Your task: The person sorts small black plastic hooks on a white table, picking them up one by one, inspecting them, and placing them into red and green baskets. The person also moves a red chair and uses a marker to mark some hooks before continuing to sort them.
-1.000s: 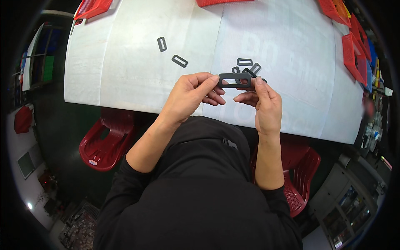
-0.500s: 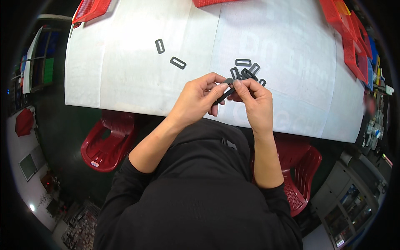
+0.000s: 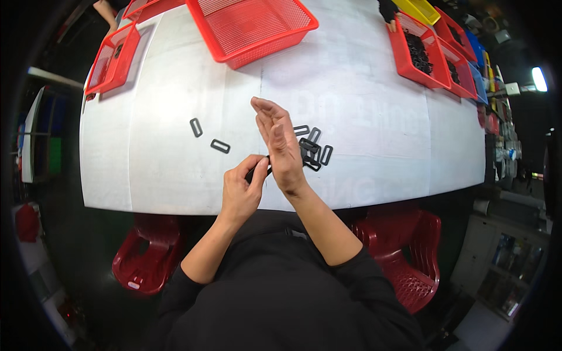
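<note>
My left hand [image 3: 241, 186], over the table's near edge, pinches a black rectangular strap loop [image 3: 251, 175] between thumb and fingers. Part of that loop is covered by the fingers and the other hand. My right hand [image 3: 280, 151] is raised just beside it, fingers stretched up and palm turned left, slightly blurred, with nothing seen in its grip. Behind the right hand lies a loose pile of several black loops [image 3: 309, 144], partly hidden by it. Two more lie apart on the left, an upper loop [image 3: 194, 121] and a lower loop [image 3: 220, 146].
A large red basket [image 3: 249, 58] stands on the white table [image 3: 158, 169] at the far side. A smaller red basket [image 3: 122, 67] is far left; red baskets of black parts [image 3: 418, 52] sit far right, where another person's hand [image 3: 391, 26] reaches. Red chairs [image 3: 149, 257] flank me.
My right hand has let go of the loop and opened, fingers upward. My left hand keeps hold of it. The view has shifted, bringing more of the far baskets into sight.
</note>
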Action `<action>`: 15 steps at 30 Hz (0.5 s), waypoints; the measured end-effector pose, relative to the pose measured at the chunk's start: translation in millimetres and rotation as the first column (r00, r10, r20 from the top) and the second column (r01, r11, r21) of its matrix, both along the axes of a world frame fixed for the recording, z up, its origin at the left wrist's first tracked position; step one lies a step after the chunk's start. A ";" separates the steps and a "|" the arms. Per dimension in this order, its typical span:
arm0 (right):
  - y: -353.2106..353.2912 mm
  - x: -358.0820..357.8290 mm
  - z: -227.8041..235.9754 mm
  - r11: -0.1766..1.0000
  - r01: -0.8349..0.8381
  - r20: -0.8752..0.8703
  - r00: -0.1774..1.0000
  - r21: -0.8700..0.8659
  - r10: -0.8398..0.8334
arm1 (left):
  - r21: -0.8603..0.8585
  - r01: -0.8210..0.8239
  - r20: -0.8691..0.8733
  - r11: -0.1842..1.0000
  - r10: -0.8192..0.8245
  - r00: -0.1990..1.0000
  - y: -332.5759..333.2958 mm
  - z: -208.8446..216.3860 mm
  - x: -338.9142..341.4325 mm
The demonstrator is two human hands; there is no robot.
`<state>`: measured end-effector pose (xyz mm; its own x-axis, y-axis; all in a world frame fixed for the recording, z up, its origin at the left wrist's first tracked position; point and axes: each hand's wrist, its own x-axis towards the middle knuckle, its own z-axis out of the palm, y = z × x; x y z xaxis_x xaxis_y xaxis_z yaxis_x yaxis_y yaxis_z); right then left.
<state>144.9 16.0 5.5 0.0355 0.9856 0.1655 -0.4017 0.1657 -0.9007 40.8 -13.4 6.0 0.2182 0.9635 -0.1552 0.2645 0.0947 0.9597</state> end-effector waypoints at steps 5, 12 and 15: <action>1.3 3.3 0.8 0.998 0.014 0.028 0.999 0.060 -0.016 | -0.070 0.045 0.094 0.996 -0.038 0.995 -9.4 -3.7 -0.3; -11.9 0.9 17.2 0.992 -0.005 0.054 0.999 0.126 -0.001 | -0.095 -0.096 0.181 0.991 0.112 0.977 5.3 0.0 -0.3; -7.4 2.3 19.5 0.987 0.021 0.077 0.996 0.158 -0.034 | -0.202 -0.063 0.266 0.977 0.116 0.957 -0.8 4.3 1.3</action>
